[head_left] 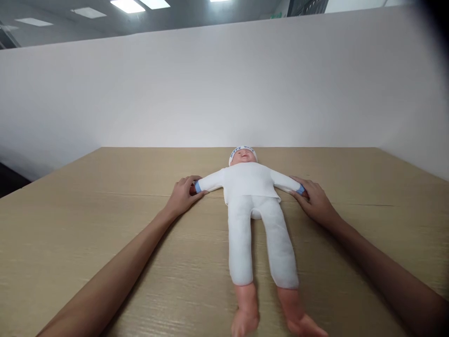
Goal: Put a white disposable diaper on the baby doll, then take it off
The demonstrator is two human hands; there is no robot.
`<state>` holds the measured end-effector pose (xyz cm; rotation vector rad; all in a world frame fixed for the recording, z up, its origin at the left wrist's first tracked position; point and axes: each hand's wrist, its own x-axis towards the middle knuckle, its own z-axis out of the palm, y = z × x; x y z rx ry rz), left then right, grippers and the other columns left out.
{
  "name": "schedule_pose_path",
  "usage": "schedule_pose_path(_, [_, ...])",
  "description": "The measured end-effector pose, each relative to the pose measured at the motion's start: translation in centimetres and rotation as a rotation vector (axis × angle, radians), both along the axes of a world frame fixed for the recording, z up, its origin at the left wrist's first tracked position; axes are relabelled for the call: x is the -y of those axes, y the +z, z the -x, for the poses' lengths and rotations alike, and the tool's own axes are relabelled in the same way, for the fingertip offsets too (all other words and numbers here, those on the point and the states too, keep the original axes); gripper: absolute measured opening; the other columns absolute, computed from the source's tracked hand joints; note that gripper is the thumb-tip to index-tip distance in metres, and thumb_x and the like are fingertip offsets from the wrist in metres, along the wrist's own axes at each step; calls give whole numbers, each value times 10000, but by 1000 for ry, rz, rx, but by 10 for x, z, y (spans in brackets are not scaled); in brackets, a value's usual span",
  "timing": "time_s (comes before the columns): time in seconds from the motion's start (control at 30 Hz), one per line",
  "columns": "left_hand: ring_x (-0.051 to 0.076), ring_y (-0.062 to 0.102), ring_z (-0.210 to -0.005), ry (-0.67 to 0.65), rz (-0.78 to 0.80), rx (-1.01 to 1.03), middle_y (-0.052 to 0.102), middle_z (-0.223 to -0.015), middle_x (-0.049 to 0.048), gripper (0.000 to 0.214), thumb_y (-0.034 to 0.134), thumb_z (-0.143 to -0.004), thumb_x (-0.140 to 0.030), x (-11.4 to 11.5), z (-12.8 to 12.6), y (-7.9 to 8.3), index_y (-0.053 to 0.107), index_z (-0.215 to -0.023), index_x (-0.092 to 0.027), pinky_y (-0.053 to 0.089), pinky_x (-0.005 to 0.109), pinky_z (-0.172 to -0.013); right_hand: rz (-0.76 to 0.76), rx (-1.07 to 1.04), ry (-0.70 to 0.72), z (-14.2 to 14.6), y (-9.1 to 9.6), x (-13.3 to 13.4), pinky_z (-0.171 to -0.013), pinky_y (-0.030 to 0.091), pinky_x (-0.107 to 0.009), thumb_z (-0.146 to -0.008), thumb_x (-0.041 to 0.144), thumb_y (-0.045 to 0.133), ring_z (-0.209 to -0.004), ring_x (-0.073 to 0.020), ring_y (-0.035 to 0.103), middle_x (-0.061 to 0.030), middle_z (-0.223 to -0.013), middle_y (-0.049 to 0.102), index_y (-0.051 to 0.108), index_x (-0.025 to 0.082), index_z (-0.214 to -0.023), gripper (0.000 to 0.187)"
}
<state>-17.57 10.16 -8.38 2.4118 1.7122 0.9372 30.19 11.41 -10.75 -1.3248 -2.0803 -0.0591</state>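
A baby doll (250,206) in a white suit with blue cuffs and a white cap lies on its back on the wooden table (105,224), head away from me, feet towards me. Its arms are spread out sideways. My left hand (183,195) is wrapped round the doll's hand at the left cuff. My right hand (313,200) is closed over the doll's other hand at the right cuff. Both doll hands are mostly hidden under my fingers.
A plain white partition wall (224,84) stands along the table's far edge and right side. Ceiling light panels (128,5) show above it. The table's left edge runs diagonally at the left.
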Motion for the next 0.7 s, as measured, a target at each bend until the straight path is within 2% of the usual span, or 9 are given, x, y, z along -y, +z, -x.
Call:
schedule_pose_path(0.2, [296, 609, -1058, -16, 37, 27, 718, -1200, 90, 528, 671, -910, -588, 1, 1, 2, 618, -1287, -223, 464, 464, -992, 43, -12, 19, 0, 1, 0, -1044, 457, -518, -1015, 497, 485, -1199, -345, 607, -140, -1362, 657, 540, 224, -1466, 530])
schedule_pose_path(0.3, [316, 593, -1112, 10, 51, 33, 702, -1258, 106, 571, 664, -910, -604, 10, -1, 2, 599, -1323, -216, 469, 478, -993, 0, -15, 8, 1, -1, 3, -1066, 439, -539, -993, 471, 498, -1248, -352, 580, -155, -1384, 638, 514, 216, -1487, 556])
schedule_pose_path(0.43, [357, 548, -1242, 134, -8, 38, 630, -1361, 172, 639, 682, -906, -585, 37, -4, -2, 551, -1377, -174, 448, 522, -1039, -82, -88, -83, 3, -4, 21, -1134, 374, -585, -907, 486, 584, -1351, -378, 493, -193, -1475, 537, 337, 186, -1590, 786])
schedule_pose_path(0.5, [356, 514, -1304, 151, -89, 66, 586, -1413, 196, 607, 673, -930, -527, 56, -9, -1, 527, -1388, -158, 418, 535, -1089, -96, -130, -123, 7, -2, 40, -1146, 363, -596, -859, 495, 635, -1363, -387, 469, -200, -1505, 497, 293, 187, -1597, 870])
schedule_pose_path(0.57, [335, 501, -1334, 122, -157, 133, 586, -1416, 189, 497, 615, -980, -451, 81, -21, 6, 523, -1377, -165, 383, 538, -1135, -117, -183, -148, 16, 3, 70, -1142, 367, -613, -840, 477, 657, -1342, -389, 481, -198, -1482, 516, 342, 194, -1557, 833])
schedule_pose_path(0.63, [310, 513, -1326, 80, -197, 248, 609, -1387, 167, 401, 540, -1024, -400, 116, -41, 20, 525, -1361, -184, 376, 530, -1147, -126, -265, -159, 30, 11, 110, -1125, 393, -618, -853, 449, 655, -1304, -375, 514, -189, -1429, 558, 408, 198, -1500, 737])
schedule_pose_path(0.7, [292, 524, -1305, 47, -215, 377, 615, -1370, 150, 378, 512, -1038, -403, 163, -66, 36, 522, -1358, -202, 399, 512, -1130, -95, -374, -148, 44, 21, 161, -1100, 447, -582, -889, 428, 645, -1286, -342, 540, -174, -1419, 569, 426, 206, -1479, 667])
